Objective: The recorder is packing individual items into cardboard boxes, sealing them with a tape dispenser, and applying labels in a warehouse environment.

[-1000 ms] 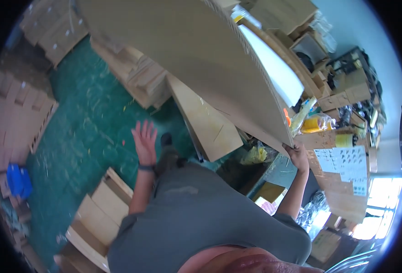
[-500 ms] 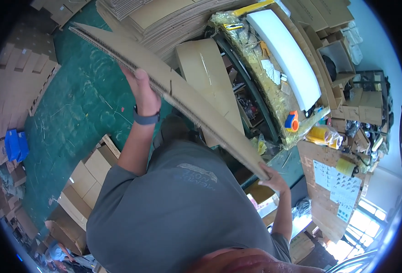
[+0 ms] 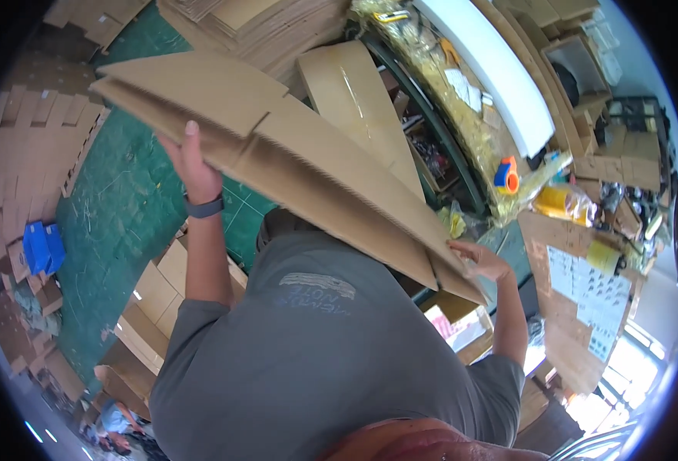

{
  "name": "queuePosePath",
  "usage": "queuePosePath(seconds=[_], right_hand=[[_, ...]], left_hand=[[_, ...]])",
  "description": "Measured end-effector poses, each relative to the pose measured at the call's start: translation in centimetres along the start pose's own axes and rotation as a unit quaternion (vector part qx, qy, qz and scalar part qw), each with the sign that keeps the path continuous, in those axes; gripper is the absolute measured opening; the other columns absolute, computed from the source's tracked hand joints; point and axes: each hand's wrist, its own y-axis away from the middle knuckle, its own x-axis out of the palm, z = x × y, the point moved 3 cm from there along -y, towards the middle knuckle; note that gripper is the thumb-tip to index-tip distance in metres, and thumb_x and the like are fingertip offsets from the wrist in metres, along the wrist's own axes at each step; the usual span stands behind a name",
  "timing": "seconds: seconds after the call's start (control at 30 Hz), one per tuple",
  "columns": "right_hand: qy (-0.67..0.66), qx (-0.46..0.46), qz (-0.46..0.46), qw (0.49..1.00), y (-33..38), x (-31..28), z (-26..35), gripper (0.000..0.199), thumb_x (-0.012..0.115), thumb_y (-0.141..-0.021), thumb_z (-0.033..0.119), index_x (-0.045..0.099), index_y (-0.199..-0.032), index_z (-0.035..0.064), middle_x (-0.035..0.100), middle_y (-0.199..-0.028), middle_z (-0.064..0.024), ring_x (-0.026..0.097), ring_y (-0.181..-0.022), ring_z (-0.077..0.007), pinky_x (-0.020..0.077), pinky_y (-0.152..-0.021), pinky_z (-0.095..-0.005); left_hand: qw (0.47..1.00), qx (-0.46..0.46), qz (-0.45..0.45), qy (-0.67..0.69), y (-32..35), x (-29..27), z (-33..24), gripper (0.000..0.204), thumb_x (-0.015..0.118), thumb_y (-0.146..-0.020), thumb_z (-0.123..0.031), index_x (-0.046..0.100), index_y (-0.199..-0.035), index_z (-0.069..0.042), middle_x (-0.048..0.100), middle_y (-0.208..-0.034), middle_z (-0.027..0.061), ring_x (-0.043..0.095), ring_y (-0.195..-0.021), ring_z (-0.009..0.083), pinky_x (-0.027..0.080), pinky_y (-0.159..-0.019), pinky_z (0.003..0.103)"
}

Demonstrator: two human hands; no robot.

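Note:
A flattened cardboard box [image 3: 331, 165] slants across the view in front of my chest, from the upper left to the lower right. Its layers stand apart, with a long dark gap and slotted flaps showing along the near edge. My left hand [image 3: 194, 165], with a dark band at the wrist, grips the near layer toward the upper left end. The thumb lies on the board, and the other fingers are partly hidden behind it. At the lower right end, my right hand [image 3: 483, 260] pinches the box by its edge.
Past the box stands a bench [image 3: 473, 146] with a long white curved piece [image 3: 492, 73] and an orange-and-blue tape dispenser [image 3: 507, 176]. A taped carton [image 3: 354, 107] lies beside it. Stacked flat cardboard [image 3: 266, 38] is at the back. Blue bins [image 3: 44, 247] sit left on the green floor [image 3: 116, 230].
The box's layers have spread apart, opening a gap along the near edge. My left hand has moved left and down; my right hand has shifted right and slightly up.

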Motion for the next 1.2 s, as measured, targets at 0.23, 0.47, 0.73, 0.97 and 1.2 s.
queuePosePath(seconds=[0.23, 0.47, 0.73, 0.97, 1.2], right_hand=[[0.042, -0.131, -0.37, 0.919, 2.8, 6.7, -0.9, 0.065, 0.08, -0.088, 0.027, 0.058, -0.144, 0.0016, 0.065, -0.139, -0.0224, 0.059, -0.134, -0.0407, 0.0448, -0.114, -0.0429], [0.192, 0.226, -0.874, 0.385, 8.4, 14.0, -12.1, 0.103, 0.071, -0.093, 0.057, 0.022, -0.164, 0.0015, 0.027, -0.165, -0.0317, 0.028, -0.152, -0.0476, 0.0211, -0.125, -0.0563], [-0.518, -0.256, -0.604, 0.548, 1.8, 6.9, -9.5, 0.081, 0.072, -0.098, 0.046, 0.031, -0.16, 0.0125, 0.049, -0.153, -0.0152, 0.054, -0.135, -0.0323, 0.0468, -0.111, -0.049], [-0.187, -0.071, -0.523, 0.828, 3.3, 1.1, -3.3, 0.067, 0.068, -0.09, 0.004, 0.045, -0.152, 0.0072, 0.066, -0.129, -0.0128, 0.067, -0.11, -0.0252, 0.0552, -0.095, -0.0392], [0.1, 0.021, -0.568, 0.817, 2.1, -6.9, -2.5, 0.068, 0.057, -0.09, -0.004, 0.046, -0.156, 0.0078, 0.062, -0.144, -0.0191, 0.059, -0.133, -0.0289, 0.0476, -0.108, -0.0385]], left_hand=[[0.612, 0.312, 0.058, -0.724, -3.2, 0.9, -11.7, 0.098, 0.085, -0.074, -0.019, 0.038, -0.159, -0.006, 0.033, -0.163, 0.0292, 0.031, -0.153, 0.042, 0.022, -0.127, 0.05], [0.46, 0.213, 0.451, -0.735, -6.0, 3.4, -11.4, 0.021, 0.077, -0.088, -0.031, 0.075, -0.095, -0.011, 0.073, -0.088, 0.0191, 0.071, -0.08, 0.0397, 0.056, -0.068, 0.051], [0.556, 0.178, 0.439, -0.683, -4.8, 5.2, -3.7, 0.039, 0.063, -0.102, -0.029, 0.065, -0.085, 0.006, 0.067, -0.084, 0.0323, 0.067, -0.083, 0.0512, 0.053, -0.073, 0.059], [0.596, 0.043, 0.437, -0.673, -16.4, -3.5, 10.1, 0.054, 0.058, -0.104, -0.043, 0.067, -0.094, 0.01, 0.066, -0.096, 0.037, 0.064, -0.097, 0.0533, 0.051, -0.08, 0.056], [0.791, -0.158, 0.46, -0.372, -21.1, 0.2, 18.0, 0.057, 0.065, -0.101, -0.034, 0.057, -0.136, 0.011, 0.072, -0.115, 0.0178, 0.066, -0.106, 0.024, 0.051, -0.096, 0.037]])
